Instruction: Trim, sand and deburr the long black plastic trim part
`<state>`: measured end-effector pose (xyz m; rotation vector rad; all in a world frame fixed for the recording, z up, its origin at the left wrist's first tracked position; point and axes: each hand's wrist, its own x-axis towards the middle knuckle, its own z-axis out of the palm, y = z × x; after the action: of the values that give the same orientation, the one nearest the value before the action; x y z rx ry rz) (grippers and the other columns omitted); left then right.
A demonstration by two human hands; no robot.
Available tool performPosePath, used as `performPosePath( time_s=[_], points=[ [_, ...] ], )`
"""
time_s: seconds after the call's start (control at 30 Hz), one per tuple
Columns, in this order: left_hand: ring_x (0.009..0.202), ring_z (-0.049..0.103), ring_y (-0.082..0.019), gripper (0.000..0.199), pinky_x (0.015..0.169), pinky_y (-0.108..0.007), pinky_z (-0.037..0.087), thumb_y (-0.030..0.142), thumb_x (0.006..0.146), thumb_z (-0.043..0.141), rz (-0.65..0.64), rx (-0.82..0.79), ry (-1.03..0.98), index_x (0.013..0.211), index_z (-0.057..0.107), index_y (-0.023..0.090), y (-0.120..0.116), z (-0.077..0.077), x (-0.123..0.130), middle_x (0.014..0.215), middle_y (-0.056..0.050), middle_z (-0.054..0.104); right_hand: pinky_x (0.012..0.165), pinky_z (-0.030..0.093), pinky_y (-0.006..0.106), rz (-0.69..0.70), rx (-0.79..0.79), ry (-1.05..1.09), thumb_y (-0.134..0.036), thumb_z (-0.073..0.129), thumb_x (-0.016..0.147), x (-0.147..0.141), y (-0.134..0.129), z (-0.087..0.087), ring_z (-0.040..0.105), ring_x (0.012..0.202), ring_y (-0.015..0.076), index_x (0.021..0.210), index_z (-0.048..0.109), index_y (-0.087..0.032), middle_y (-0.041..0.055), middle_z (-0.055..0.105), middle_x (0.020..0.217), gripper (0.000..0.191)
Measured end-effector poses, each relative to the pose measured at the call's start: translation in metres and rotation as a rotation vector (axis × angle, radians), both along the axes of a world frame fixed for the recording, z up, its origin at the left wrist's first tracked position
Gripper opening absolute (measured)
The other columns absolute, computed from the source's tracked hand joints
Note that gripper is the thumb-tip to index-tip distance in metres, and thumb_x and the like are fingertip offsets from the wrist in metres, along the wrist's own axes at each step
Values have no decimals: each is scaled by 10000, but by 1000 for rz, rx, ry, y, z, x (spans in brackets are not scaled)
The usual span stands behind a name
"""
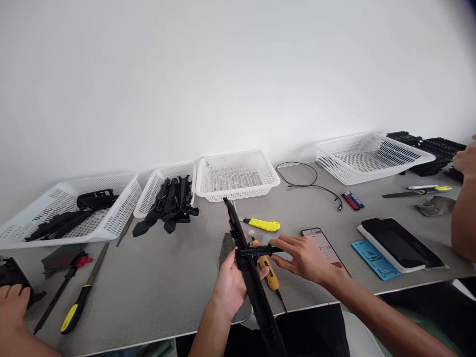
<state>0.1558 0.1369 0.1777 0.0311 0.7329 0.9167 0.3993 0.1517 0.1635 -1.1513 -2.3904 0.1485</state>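
"Where was the long black plastic part?"

"Centre, in the left hand's grip; the right hand pinched a caliper across it."

"And the baskets?"

"Black moulded pieces heaped the narrow basket, eleven o'clock; dark mouldings lay in the wide basket, ten."

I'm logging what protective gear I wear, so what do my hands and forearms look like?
Your left hand and right hand are bare, without gloves. No sleeve shows on the left forearm or right forearm, and I see no watch or bracelet.
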Motion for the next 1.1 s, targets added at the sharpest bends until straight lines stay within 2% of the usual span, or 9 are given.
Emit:
performPosePath(
  time_s=[0.17, 0.37, 0.47, 0.63, 0.93, 1.1],
  points=[
    [1265, 725, -327, 470, 1156, -579, 520, 316, 1084, 562, -47, -10, -26, 1549, 590, 255, 0, -4, -4, 1378, -130, 761, 593, 406, 289, 18, 50, 6, -370, 563, 1106, 0, 1, 1, 671, 646, 163, 1206, 707, -184, 43, 750, 852, 256],
    [1378, 656, -349, 333, 1228, -622, 441, 332, 1090, 562, -90, -20, 13, 1338, 729, 185, 1, -7, -6, 1360, -144, 771, 564, 351, 297, 40, 95, 0, -359, 548, 1115, 1, 3, 3, 582, 581, 142, 1186, 728, -185, 14, 688, 761, 261],
    [1446, 599, -361, 315, 1249, -628, 417, 350, 1081, 594, -96, -34, 33, 1259, 757, 147, 2, -7, -7, 1388, -159, 756, 572, 358, 302, 46, 89, -5, -350, 555, 1115, 3, 3, 4, 588, 597, 149, 1202, 724, -179, 16, 689, 775, 256],
    [1499, 544, -368, 319, 1259, -650, 399, 344, 1066, 631, -112, -67, 60, 1279, 746, 136, 4, -5, -7, 1476, -166, 704, 584, 377, 306, 40, 90, -11, -343, 595, 1093, 4, 4, 5, 623, 623, 162, 1207, 725, -186, 24, 721, 799, 234],
    [1258, 728, -336, 343, 1248, -605, 428, 331, 1085, 591, -87, -99, 43, 1260, 738, 76, 3, -8, -6, 1268, -194, 792, 587, 396, 308, 33, 85, 19, -346, 582, 1103, 4, 3, 0, 664, 634, 174, 1209, 734, -169, 44, 760, 838, 257],
    [1070, 790, -288, 299, 1258, -605, 410, 293, 1097, 560, -63, -118, 72, 1111, 765, 76, 5, -8, -3, 1157, -165, 824, 579, 392, 299, 29, 69, 14, -351, 578, 1104, 4, 4, -3, 674, 615, 164, 1224, 733, -174, 40, 773, 840, 264]
  ],
)
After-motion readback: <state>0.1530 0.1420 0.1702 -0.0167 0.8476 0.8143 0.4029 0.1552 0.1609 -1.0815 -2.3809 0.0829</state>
